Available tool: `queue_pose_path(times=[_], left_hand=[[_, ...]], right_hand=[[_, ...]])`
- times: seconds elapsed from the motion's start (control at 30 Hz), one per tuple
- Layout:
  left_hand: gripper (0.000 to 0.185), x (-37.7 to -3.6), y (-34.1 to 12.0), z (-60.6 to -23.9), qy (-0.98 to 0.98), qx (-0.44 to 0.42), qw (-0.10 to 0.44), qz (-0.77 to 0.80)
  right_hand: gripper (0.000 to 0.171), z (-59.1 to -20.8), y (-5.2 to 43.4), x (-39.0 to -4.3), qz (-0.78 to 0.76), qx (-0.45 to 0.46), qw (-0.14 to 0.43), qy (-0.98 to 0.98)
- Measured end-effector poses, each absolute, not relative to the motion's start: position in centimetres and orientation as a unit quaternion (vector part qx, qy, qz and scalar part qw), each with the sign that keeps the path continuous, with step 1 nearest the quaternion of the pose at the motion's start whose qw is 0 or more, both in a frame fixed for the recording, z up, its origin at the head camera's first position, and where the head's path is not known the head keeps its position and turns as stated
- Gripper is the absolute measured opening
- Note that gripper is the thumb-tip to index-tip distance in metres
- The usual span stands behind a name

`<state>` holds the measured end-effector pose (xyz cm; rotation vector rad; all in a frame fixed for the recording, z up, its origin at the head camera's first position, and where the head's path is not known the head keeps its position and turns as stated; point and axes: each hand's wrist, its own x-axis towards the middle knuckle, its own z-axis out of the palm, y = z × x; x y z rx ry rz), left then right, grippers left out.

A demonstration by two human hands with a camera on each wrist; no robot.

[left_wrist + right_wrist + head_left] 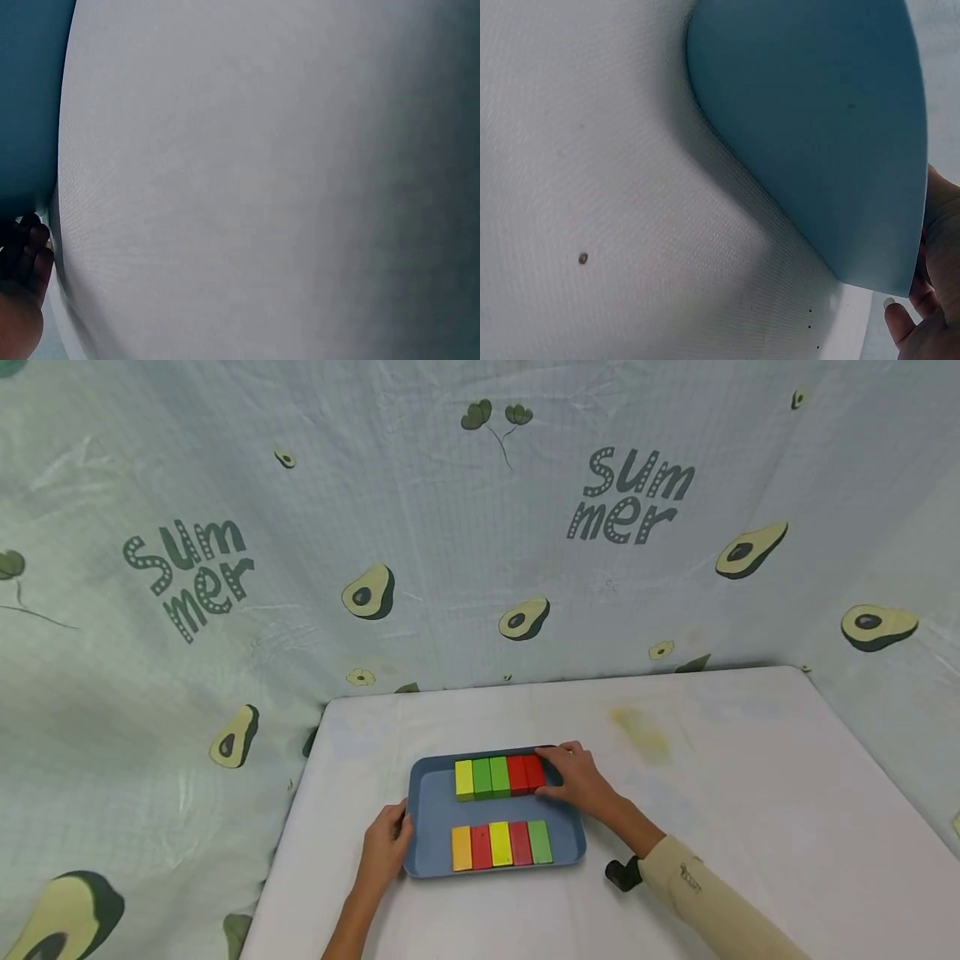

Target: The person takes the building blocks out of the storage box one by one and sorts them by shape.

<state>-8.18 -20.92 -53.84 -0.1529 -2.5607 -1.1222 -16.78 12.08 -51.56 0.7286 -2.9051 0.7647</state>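
A blue-grey tray lies on the table with two rows of coloured blocks. Its far row runs from a yellow block through two green ones to two red ones. The near row has an orange block, a red, a yellow, another red and a green block. My left hand grips the tray's left rim. At the far row's right end, my right hand pinches the last red block, thumb at its near end and fingers at its far end. The tray's wall partly hides the right fingers in the right wrist view.
The white-covered table extends to the right of the tray. A small black device sits at the right wrist, by the beige sleeve. A printed cloth with avocados hangs behind the table and along its sides.
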Motion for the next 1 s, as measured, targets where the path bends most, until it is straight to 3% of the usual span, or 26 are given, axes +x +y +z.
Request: queue_pose_path(times=[1.0], left_hand=[[0.028,-8.11,-20.89,-53.56,-0.906,-0.041,0.152,-0.393]], right_hand=[[0.073,-51.64,12.17,-17.41,0.151,0.263,0.028,-0.952]])
